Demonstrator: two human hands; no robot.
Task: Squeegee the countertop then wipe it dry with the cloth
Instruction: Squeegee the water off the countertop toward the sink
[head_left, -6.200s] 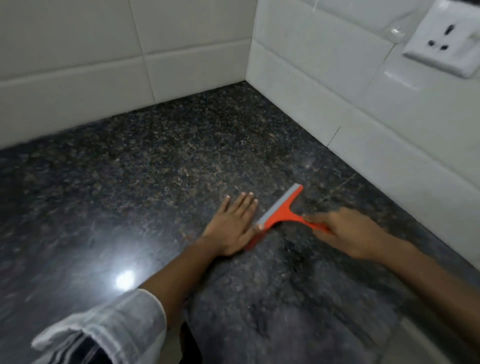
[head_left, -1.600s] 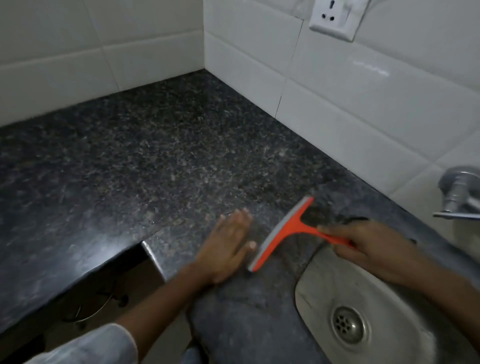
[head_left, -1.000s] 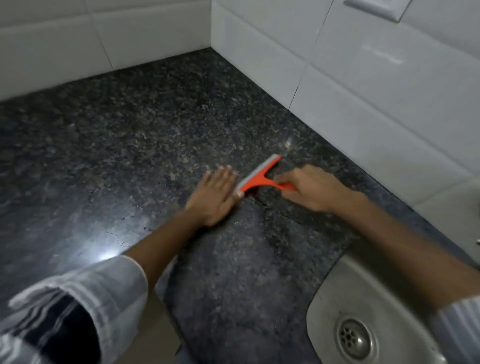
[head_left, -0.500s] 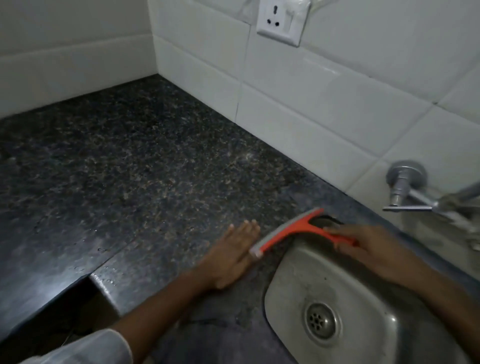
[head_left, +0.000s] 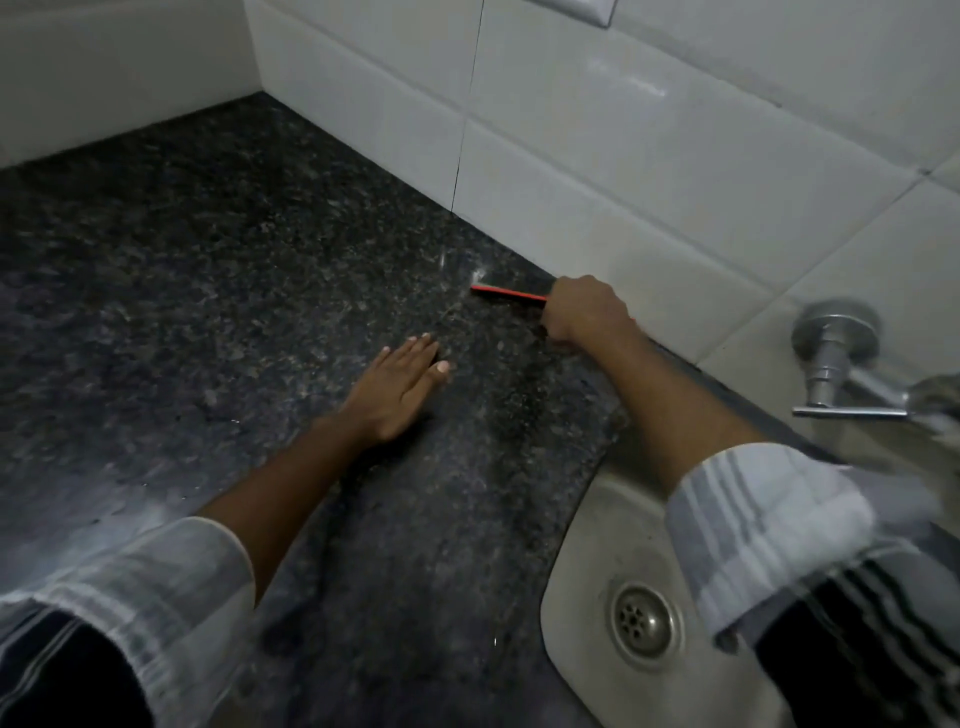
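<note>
Right hand (head_left: 584, 312) grips the squeegee (head_left: 509, 294) by the wall; left hand (head_left: 397, 387) flat nearby

Dark speckled stone, one streak of orange-red.

From my seat I see the countertop (head_left: 208, 291) black with grey-brown flecks, the squeegee (head_left: 506, 294) orange-red at one o'clock, wall tiles (head_left: 649, 156) white at twelve, the sink (head_left: 597, 571) dull silver at five, and both sleeves (head_left: 769, 525) white with grey and black stripes.
</note>
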